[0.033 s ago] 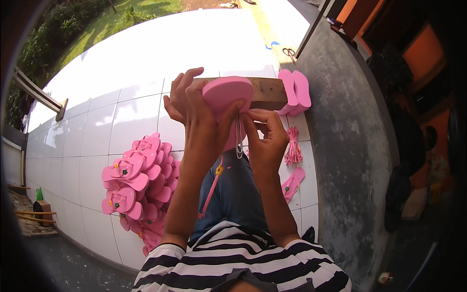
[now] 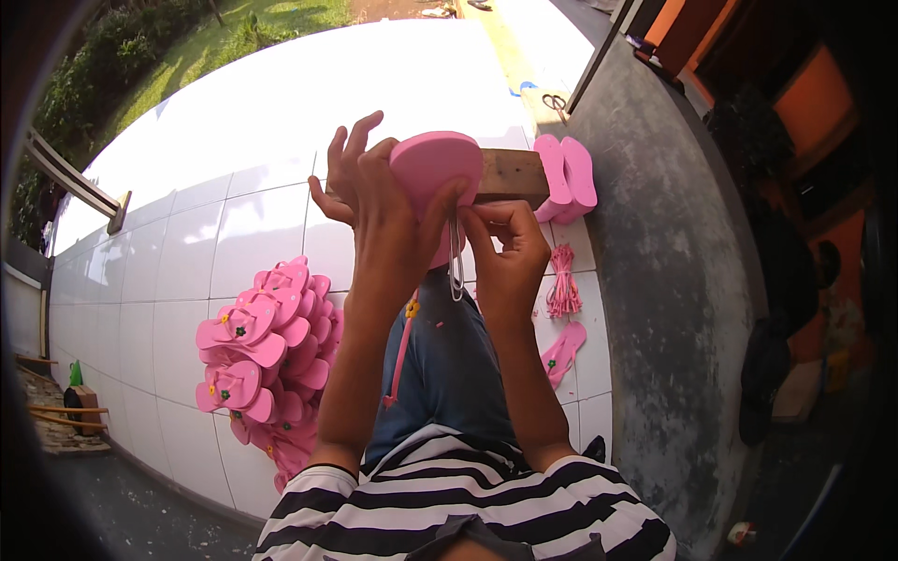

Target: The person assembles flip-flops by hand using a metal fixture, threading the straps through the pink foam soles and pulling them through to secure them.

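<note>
My left hand [image 2: 379, 210] grips a pink flip-flop sole [image 2: 436, 154], held tilted in front of me, with the thumb pressed on its face and several fingers spread behind. A looped metal wire tool [image 2: 456, 271] hangs down from the sole, just under my left thumb. Beside it my right hand [image 2: 513, 251] is closed in a pinch at the sole's edge; its fingertips hide what they grip. Below the sole dangles a pink strap [image 2: 402, 360] with a yellow flower, over my jeans.
Behind the sole lies a wooden block [image 2: 514, 174], with pink soles [image 2: 580, 173] standing at its right end. A bundle of pink straps [image 2: 564, 285] and a finished flip-flop [image 2: 564, 353] lie nearer. On the left is a heap of pink flip-flops [image 2: 271, 346]. Scissors [image 2: 555, 103] lie far right.
Both hands and the sole have shifted slightly up and to the left. The wire tool and the hanging strap have moved along with them.
</note>
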A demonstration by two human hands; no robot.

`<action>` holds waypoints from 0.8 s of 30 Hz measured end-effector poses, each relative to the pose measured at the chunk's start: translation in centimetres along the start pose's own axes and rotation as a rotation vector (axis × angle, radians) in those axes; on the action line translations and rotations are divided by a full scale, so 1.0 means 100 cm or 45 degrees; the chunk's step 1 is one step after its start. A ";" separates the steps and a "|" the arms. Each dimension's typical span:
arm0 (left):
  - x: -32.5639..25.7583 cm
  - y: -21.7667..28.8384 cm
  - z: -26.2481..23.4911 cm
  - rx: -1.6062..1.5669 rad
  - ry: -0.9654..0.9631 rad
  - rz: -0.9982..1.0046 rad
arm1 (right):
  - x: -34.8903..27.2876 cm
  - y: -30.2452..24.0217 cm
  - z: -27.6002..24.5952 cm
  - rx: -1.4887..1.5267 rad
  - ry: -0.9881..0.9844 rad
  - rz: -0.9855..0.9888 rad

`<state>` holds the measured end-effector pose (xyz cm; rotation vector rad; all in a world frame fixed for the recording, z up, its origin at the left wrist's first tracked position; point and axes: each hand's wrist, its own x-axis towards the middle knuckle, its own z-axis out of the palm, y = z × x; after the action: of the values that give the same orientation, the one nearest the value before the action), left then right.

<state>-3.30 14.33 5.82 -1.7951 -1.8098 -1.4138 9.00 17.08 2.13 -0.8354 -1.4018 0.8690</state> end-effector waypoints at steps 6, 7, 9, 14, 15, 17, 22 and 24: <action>-0.024 -0.014 -0.011 -0.141 0.159 0.039 | -0.045 0.018 0.000 -0.239 0.047 0.044; -0.043 -0.022 -0.017 -0.231 0.218 0.065 | -0.065 0.015 0.001 -0.160 -0.072 0.281; -0.075 -0.016 -0.040 -0.292 -0.039 0.107 | -0.107 0.021 -0.002 -0.063 -0.255 0.452; -0.133 0.005 -0.056 -0.109 -0.908 0.341 | -0.176 0.037 -0.046 0.142 -1.134 0.507; -0.137 0.005 -0.059 -0.074 -0.905 0.333 | -0.175 0.030 -0.058 0.132 -1.125 0.636; -0.141 0.006 -0.063 -0.030 -0.895 0.323 | -0.164 0.018 -0.083 -0.001 -1.025 0.789; -0.136 0.010 -0.034 -0.037 -0.513 0.385 | -0.122 0.011 -0.113 0.052 -0.426 0.848; -0.133 0.019 -0.021 -0.049 -0.321 0.319 | -0.110 0.006 -0.102 0.374 -0.233 0.887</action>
<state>0.38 3.81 -1.94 -2.2153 -1.6007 -1.1802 19.38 7.79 -3.53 -1.0484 -1.0929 1.6747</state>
